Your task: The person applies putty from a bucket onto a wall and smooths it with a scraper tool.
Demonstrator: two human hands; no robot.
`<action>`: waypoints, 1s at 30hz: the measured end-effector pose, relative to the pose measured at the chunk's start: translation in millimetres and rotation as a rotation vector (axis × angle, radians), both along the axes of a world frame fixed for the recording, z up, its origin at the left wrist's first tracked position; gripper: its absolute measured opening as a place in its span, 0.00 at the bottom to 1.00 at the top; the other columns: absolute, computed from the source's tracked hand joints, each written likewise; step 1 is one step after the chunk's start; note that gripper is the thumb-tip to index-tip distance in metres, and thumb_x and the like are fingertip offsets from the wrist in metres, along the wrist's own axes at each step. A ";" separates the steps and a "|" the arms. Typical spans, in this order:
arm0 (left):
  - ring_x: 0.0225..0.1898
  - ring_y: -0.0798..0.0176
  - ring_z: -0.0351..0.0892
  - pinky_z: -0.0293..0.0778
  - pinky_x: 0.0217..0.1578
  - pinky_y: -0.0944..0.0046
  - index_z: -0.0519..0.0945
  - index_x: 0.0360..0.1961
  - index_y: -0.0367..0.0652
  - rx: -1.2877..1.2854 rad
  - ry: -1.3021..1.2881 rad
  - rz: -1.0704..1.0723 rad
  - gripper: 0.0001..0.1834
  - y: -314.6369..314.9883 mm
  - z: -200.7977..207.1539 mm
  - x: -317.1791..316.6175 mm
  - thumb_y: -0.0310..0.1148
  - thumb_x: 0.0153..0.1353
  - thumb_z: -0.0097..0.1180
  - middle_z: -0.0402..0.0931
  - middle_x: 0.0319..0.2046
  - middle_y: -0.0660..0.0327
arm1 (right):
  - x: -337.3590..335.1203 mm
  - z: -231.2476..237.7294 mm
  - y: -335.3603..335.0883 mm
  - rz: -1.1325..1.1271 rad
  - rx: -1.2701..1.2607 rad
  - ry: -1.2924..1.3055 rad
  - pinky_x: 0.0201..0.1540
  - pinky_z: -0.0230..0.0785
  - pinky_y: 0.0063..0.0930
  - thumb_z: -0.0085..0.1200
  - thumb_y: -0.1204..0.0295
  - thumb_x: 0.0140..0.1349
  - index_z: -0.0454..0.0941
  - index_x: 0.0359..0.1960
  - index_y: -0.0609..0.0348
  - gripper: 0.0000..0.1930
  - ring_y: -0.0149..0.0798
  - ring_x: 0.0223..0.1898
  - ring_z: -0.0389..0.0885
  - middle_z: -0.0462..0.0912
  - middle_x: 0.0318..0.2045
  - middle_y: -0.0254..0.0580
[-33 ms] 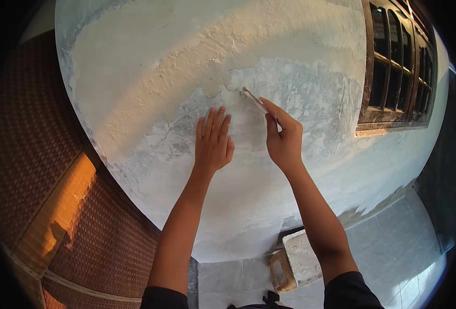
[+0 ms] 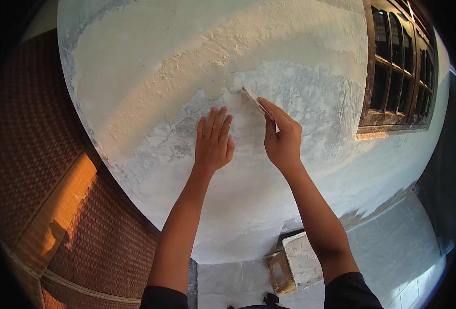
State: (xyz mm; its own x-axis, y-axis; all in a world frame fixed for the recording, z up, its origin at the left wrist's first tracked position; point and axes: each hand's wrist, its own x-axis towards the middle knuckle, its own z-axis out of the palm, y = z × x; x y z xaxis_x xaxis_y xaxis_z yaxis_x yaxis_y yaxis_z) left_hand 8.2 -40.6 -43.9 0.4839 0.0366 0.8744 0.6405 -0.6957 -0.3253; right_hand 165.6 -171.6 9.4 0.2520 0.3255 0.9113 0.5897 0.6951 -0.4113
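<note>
In front of me is a wall (image 2: pixel 248 195) with a patchy skim of whitish putty over grey plaster. My left hand (image 2: pixel 213 141) rests flat against it, fingers stretched upward and slightly apart, holding nothing. To its right, my right hand (image 2: pixel 282 136) is closed on a thin, flat putty scraper (image 2: pixel 255 101) smeared with pale filler. The scraper slants up and left, its far edge at the wall beside a ragged border between cream and grey-white coating. Part of it is hidden behind my fingers.
A wooden-framed window (image 2: pixel 400 67) is set in the wall at right. Brown woven panels (image 2: pixel 104 232) stand along the left. Below, a pale putty-smeared board (image 2: pixel 304 260) lies on a tan plastic stool (image 2: pixel 281 273), on grey floor tiles (image 2: pixel 220 275).
The scraper has turned slightly, so more of its flat face shows. My right hand has shifted a touch to the left; my left hand stays in place on the wall.
</note>
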 end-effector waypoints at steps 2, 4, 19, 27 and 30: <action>0.73 0.46 0.51 0.48 0.67 0.39 0.64 0.64 0.38 0.027 0.005 -0.030 0.29 5.8 6.6 -0.6 0.37 0.63 0.46 0.57 0.70 0.50 | -4.2 9.0 3.7 -0.192 0.128 -0.199 0.57 0.73 0.41 0.47 0.91 0.53 0.78 0.51 0.65 0.23 0.54 0.56 0.78 0.81 0.51 0.53; 0.72 0.45 0.55 0.50 0.67 0.40 0.62 0.66 0.41 0.155 0.024 -0.036 0.29 13.8 6.9 -1.1 0.38 0.64 0.45 0.58 0.70 0.51 | -7.1 15.5 11.8 -0.281 0.210 -0.273 0.58 0.73 0.42 0.48 0.90 0.52 0.78 0.51 0.64 0.23 0.54 0.56 0.79 0.81 0.51 0.52; 0.66 0.40 0.63 0.56 0.64 0.39 0.66 0.54 0.42 0.234 -0.120 -0.202 0.19 33.3 -3.4 2.5 0.40 0.66 0.44 0.67 0.58 0.48 | -21.8 -13.7 71.1 -0.608 0.422 -0.463 0.58 0.71 0.48 0.55 0.82 0.51 0.81 0.52 0.63 0.23 0.55 0.56 0.79 0.81 0.53 0.54; 0.63 0.42 0.64 0.57 0.62 0.39 0.65 0.51 0.45 0.281 -0.207 -0.201 0.16 33.2 -8.2 -0.1 0.37 0.64 0.46 0.65 0.54 0.52 | -21.3 -26.5 91.5 -0.699 0.416 -0.551 0.59 0.70 0.48 0.55 0.77 0.55 0.81 0.52 0.60 0.20 0.55 0.58 0.77 0.79 0.56 0.53; 0.63 0.42 0.65 0.58 0.61 0.39 0.65 0.51 0.46 0.287 -0.212 -0.212 0.17 34.8 -8.4 0.5 0.36 0.62 0.47 0.65 0.54 0.52 | -18.8 -28.9 93.8 -0.759 0.397 -0.601 0.60 0.70 0.48 0.55 0.74 0.58 0.81 0.52 0.59 0.19 0.54 0.59 0.76 0.78 0.57 0.51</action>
